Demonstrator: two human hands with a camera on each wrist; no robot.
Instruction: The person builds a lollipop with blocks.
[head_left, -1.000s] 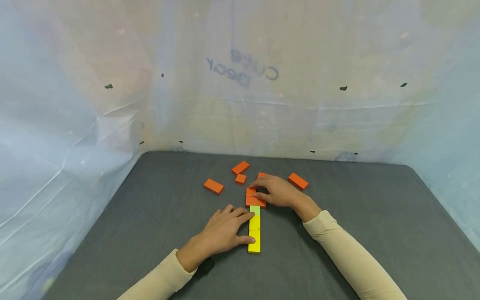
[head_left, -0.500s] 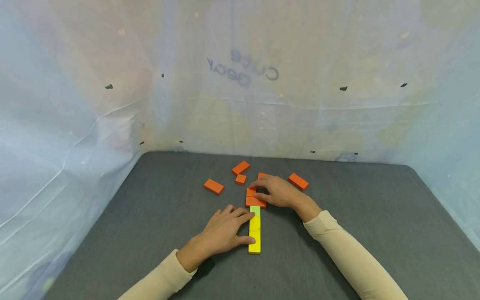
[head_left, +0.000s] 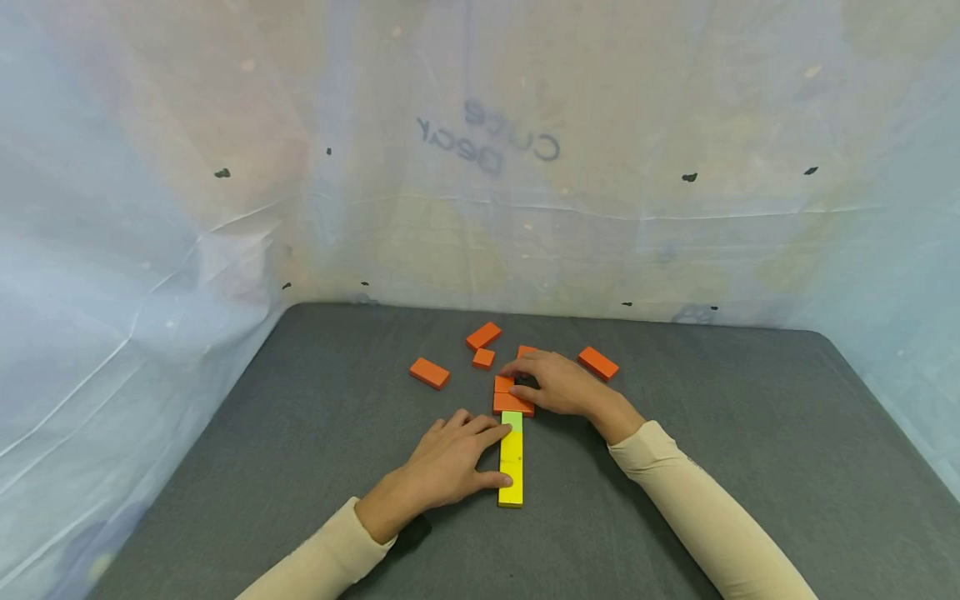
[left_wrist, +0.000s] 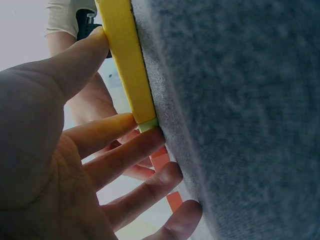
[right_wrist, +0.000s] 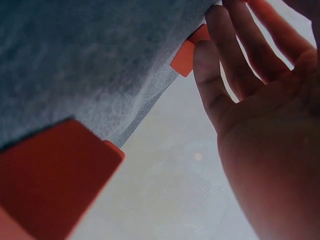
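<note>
A straight strip of yellow blocks [head_left: 512,458] lies on the table, with a light green block [head_left: 512,420] at its far end. My left hand [head_left: 447,467] rests along the strip's left side, fingers spread and mostly straight, thumb and index fingertip touching it. In the left wrist view the thumb meets the side of a yellow block [left_wrist: 127,65]. Beyond the green end, an orange block [head_left: 517,405] lies crosswise. My right hand [head_left: 558,385] pinches a small orange block [head_left: 503,384] behind it with curved index finger and thumb; the hand partly hides these pieces.
Loose orange blocks lie around: one at left [head_left: 430,373], two near the back, one block [head_left: 483,336] and a small square block [head_left: 483,358], and one block [head_left: 598,363] at right. Another orange block [head_left: 527,352] is half hidden behind my right hand. A plastic sheet [head_left: 480,242] hangs behind the table.
Both hands keep their places on the blocks. The whole head view has shifted very slightly; no block has visibly moved on the table.
</note>
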